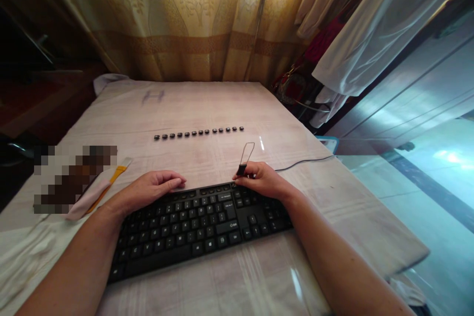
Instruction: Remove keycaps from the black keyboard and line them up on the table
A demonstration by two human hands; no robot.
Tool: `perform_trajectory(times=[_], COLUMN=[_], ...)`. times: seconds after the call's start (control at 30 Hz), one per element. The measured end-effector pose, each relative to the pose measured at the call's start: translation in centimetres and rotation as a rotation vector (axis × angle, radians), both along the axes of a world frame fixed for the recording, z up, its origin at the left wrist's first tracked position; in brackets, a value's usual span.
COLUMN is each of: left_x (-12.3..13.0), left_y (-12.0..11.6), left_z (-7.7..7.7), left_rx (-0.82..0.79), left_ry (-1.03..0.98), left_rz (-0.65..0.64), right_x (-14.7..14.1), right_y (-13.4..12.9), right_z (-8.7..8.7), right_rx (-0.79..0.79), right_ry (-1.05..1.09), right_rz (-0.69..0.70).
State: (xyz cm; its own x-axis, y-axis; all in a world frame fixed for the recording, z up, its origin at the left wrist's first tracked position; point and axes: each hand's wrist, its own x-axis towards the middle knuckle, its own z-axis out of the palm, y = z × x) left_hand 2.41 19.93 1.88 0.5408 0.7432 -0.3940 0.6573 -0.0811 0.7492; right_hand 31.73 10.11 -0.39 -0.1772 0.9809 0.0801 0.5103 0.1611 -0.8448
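A black keyboard (pixel 177 229) lies at a slant on the cloth-covered table, under both forearms and hands. My left hand (pixel 153 188) rests by its back edge, fingers loosely bent and holding nothing; the thumb lies over the upper keys. In my right hand (pixel 261 177), a small black keycap puller (pixel 242 169) is pinched, its thin wire loop pointing up. That hand is at the back edge, near the end of the top row of keys, and its fingertips partly hide the spot. Beyond the keyboard, several black keycaps (pixel 201 133) stand in a line across the table.
To the left lie a yellow-handled brush (pixel 117 174), a pinkish cloth (pixel 87 201) and a pixelated patch. A black cable (pixel 303 160) runs right over the table (pixel 207 103). Curtains (pixel 177 34) hang behind, and white clothes (pixel 355 54) hang at the right.
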Motion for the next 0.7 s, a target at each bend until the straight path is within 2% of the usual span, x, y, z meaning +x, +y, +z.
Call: perform_trajectory(times=[0.27,0.47,0.7], left_x=[-0.1,-0.1,-0.2], left_y=[0.0,-0.1,0.1], left_z=[-0.3,0.1,-0.3], left_rx=[0.01,0.029,0.031], left_ry=[0.004,0.003,-0.002], left_rz=[-0.023,-0.024,-0.036], right_x=[-1.1,-0.5,-0.4], right_y=[-0.5,-0.2,-0.3], right_z=[0.6,0.3,0.7], right_rx=[0.215,0.112,0.076], right_ry=[-0.376,-0.189,-0.141], right_rz=[0.082,0.062,0.05])
